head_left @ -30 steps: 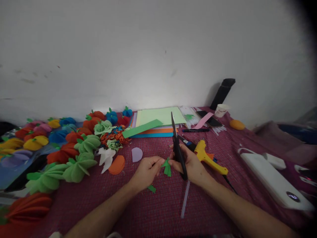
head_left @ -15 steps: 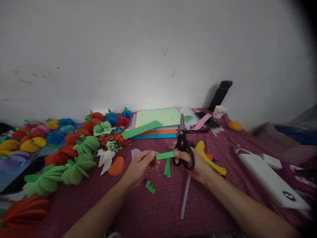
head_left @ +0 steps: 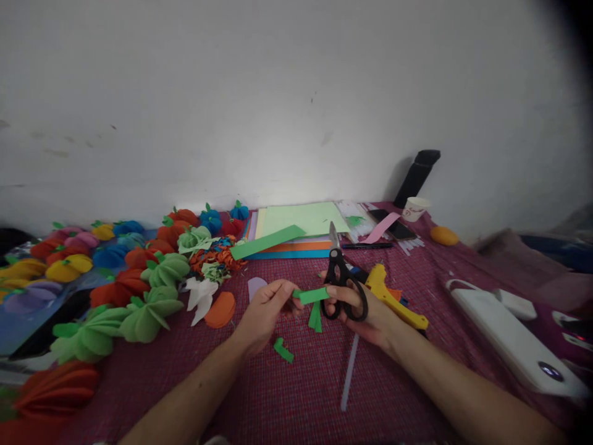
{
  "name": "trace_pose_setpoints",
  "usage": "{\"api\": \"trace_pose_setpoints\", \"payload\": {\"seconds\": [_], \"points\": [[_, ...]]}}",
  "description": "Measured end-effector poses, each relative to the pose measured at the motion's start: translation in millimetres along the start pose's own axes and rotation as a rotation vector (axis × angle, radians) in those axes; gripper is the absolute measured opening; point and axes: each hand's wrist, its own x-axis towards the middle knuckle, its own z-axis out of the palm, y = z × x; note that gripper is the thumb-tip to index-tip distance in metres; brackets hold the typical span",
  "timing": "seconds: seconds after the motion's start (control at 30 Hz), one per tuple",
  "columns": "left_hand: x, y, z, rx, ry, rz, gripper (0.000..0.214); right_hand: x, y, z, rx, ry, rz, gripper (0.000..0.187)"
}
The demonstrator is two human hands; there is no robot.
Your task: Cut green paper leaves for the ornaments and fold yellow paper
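Wall (head_left: 296, 111) ahead of you: matte, pale, scuffed with a few marks. Tablecloth (head_left: 185, 395) under everything: woven, maroon, fine check, loosely wrinkled at right. On your left, a crowd of paper pumpkins (head_left: 152, 312): rounded, fanned folds in red, orange, yellow, blue, lilac, pale green, many with green leaf tabs. Paper stack (head_left: 301, 217) by the wall: flat coloured sheets, pale green on top, wide green strip (head_left: 269, 241) lying across it at an angle. White power bank (head_left: 514, 343) to your right: smooth slab, lit display.

Your right hand (head_left: 370, 315) has its fingers curled around the scissors (head_left: 336, 255): black looped plastic handles, metal blades pointing up toward the wall. Your left hand (head_left: 266, 309) has thumb and index pressed together. Yellow glue gun (head_left: 393, 300) lies just beyond your right wrist, hard plastic.

Short green paper strip (head_left: 315, 295) is between your hands, over the cloth: left thumb and index pinch one end, right thumb presses on the other. Beneath and nearer you: narrow, translucent glue stick (head_left: 349, 374), curled green offcut (head_left: 283, 350).
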Motion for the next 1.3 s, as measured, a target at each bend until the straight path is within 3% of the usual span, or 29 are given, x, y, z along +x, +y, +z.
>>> {"api": "trace_pose_setpoints", "payload": {"seconds": [0.43, 0.63, 0.93, 1.3], "points": [[-1.3, 7.0, 1.5, 0.210, -0.010, 0.048, 0.028, -0.7, -1.0, 1.5, -0.042, -0.001, -0.007, 0.037], [4.6, 14.7, -8.4, 0.312, 0.092, 0.123, 0.032, -1.5, -4.4, -1.2, -0.222, 0.009, -0.096, 0.038], [-0.5, 4.5, -2.1, 0.499, -0.249, -0.046, 0.035, -0.9, 8.0, 3.6, -0.504, -0.071, -0.150, 0.048], [-1.0, -1.9, -2.1, 0.602, -0.265, -0.075, 0.038, 0.1, 10.8, 4.3, -0.539, -0.093, -0.182, 0.048]]}}
